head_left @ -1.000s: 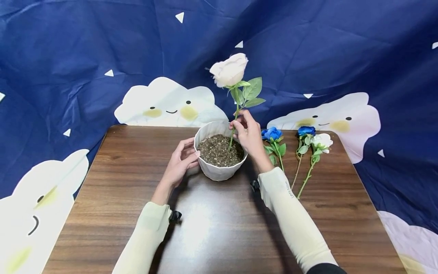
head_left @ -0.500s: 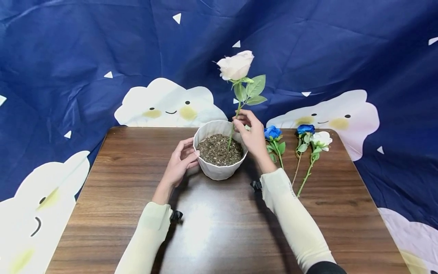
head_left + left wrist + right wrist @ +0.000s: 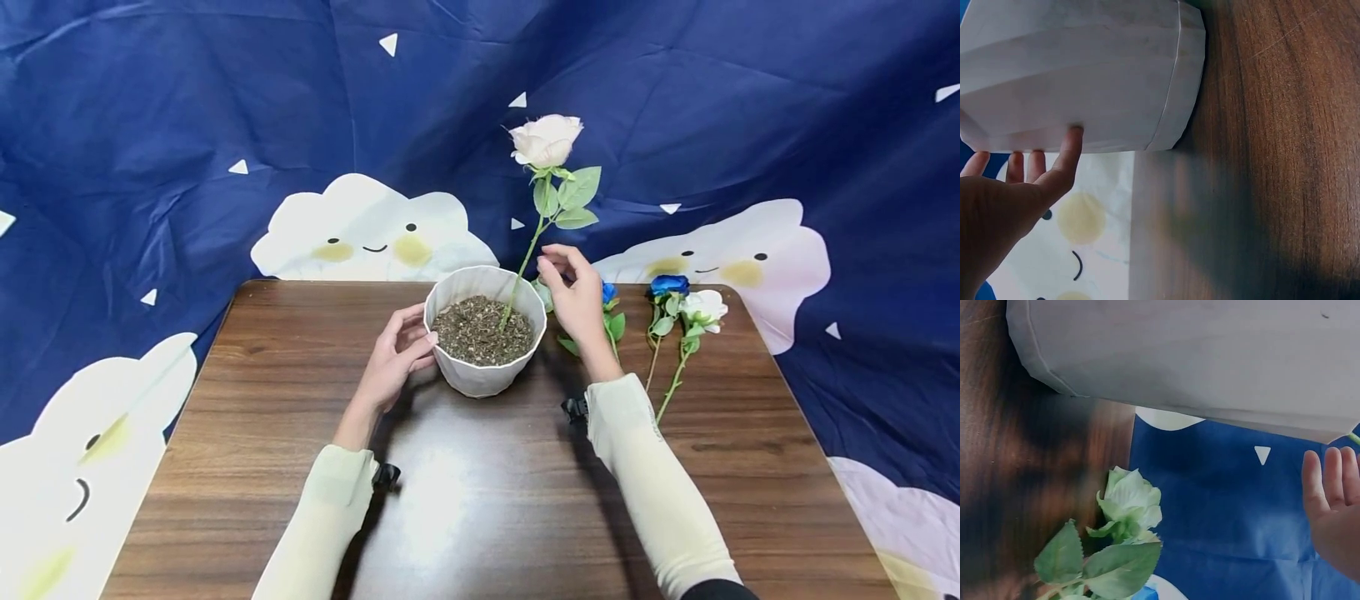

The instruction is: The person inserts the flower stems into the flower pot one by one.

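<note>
A white faceted flowerpot (image 3: 480, 379) of dark soil (image 3: 480, 333) stands on the wooden table. From the soil rises a pale pink artificial rose (image 3: 547, 142), its thin green stem leaning right across the rim. Thumb and fingertips of my left hand (image 3: 393, 354) rest against the pot's left side; in the left wrist view the thumb touches the pot wall (image 3: 1085, 81). Just right of the stem, my right hand (image 3: 573, 300) is held up with fingers loosely bent and nothing in them. Its fingers also show beside the pot rim in the right wrist view.
Right of the pot lie blue roses (image 3: 670, 285) and a white rose (image 3: 703, 308) with green stems. Another whitish rose (image 3: 1132, 497) lies close by the pot, mostly hidden in the head view. A blue cloth (image 3: 420, 100) with clouds hangs behind the table (image 3: 300, 400).
My right hand has let go of the rose stem and moved right. The rose now tilts further right, its stem still in the soil. The left hand stays at the pot.
</note>
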`<state>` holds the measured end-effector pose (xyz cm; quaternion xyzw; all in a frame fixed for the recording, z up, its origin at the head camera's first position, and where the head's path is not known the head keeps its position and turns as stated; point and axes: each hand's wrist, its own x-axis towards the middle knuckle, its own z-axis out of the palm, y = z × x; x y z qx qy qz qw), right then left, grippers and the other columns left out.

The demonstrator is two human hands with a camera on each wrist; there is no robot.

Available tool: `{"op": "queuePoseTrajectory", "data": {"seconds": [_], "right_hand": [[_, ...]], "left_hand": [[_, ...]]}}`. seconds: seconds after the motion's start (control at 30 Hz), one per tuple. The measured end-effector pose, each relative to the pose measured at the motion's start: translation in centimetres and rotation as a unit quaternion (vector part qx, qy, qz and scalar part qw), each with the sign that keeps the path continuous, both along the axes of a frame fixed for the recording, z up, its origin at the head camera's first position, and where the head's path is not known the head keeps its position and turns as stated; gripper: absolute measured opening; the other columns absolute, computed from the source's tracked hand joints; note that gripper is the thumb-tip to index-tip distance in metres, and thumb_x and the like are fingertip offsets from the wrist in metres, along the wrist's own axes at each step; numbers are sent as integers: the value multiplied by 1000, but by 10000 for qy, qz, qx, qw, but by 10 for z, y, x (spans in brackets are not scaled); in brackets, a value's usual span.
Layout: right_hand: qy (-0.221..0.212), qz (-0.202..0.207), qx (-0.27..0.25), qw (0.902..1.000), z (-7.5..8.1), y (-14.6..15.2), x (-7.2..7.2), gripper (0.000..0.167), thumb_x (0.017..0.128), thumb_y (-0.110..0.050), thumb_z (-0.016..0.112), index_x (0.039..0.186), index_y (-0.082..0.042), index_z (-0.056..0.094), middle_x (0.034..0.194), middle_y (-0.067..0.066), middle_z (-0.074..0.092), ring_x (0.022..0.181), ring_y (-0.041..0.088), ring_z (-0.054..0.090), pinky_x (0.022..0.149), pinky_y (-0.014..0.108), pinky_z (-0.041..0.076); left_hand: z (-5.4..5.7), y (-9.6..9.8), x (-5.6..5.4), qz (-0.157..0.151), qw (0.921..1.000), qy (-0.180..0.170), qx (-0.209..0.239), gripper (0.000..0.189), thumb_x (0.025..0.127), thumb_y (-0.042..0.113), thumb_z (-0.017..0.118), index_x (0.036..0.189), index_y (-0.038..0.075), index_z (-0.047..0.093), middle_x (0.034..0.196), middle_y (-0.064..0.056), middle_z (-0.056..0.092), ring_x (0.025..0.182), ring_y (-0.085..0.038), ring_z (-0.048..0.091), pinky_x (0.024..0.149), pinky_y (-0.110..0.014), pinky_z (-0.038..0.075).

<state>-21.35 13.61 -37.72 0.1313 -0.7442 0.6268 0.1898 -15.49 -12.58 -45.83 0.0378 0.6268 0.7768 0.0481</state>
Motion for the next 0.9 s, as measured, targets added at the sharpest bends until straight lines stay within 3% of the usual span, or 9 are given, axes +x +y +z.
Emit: {"op": "queuePoseTrajectory", "data": {"seconds": [0.13, 0.2, 0.33, 0.47, 0.57, 0.9], "right_hand": [[-127, 92, -338, 9993, -6, 6, -2, 24, 97, 9, 60, 118, 21, 59, 98, 30, 64, 81, 4, 65, 76, 27, 60], [-160, 108, -456, 9988, -12, 11, -4, 23, 97, 8, 60, 118, 19, 60, 97, 21, 66, 81, 2, 66, 76, 28, 60], [-297, 26, -562, 9980, -19, 22, -8, 24, 98, 8, 58, 120, 17, 59, 96, 9, 68, 84, 13, 68, 77, 35, 61], [-560, -57, -739, 9957, -30, 37, -15, 26, 100, 4, 57, 124, 16, 57, 95, -1, 68, 84, 16, 68, 75, 28, 61], [-614, -125, -826, 9946, -37, 48, -16, 26, 101, 0, 59, 124, 12, 58, 95, -2, 69, 81, 9, 68, 73, 26, 61], [-1094, -225, -1516, 9821, -38, 82, -8, 14, 100, -3, 61, 114, -7, 64, 95, 1, 71, 82, 12, 68, 72, 27, 61]], "left_hand": [[0, 0, 0, -2, 10000, -16, -8, 55, 98, 6, 63, 149, 7, 42, 143, -20, 43, 118, -25, 52, 91, -47, 57], [0, 0, 0, -1, 10000, -31, -5, 55, 98, 6, 62, 149, 7, 42, 143, -20, 43, 118, -25, 52, 91, -46, 57], [0, 0, 0, 2, 10000, -26, -24, 55, 98, 6, 62, 149, 7, 42, 143, -20, 43, 118, -24, 52, 90, -45, 57], [-1, 1, 0, 8, 10000, -43, -18, 54, 98, 6, 63, 148, 7, 43, 142, -21, 43, 117, -24, 52, 92, -49, 56], [-2, 1, 1, 8, 10000, -58, -2, 54, 98, 6, 63, 148, 7, 43, 141, -21, 43, 116, -23, 52, 93, -52, 55], [0, 0, 0, 5, 10000, 18, 50, 53, 98, 5, 62, 148, 7, 44, 140, -21, 43, 115, -23, 52, 93, -53, 54]]}}
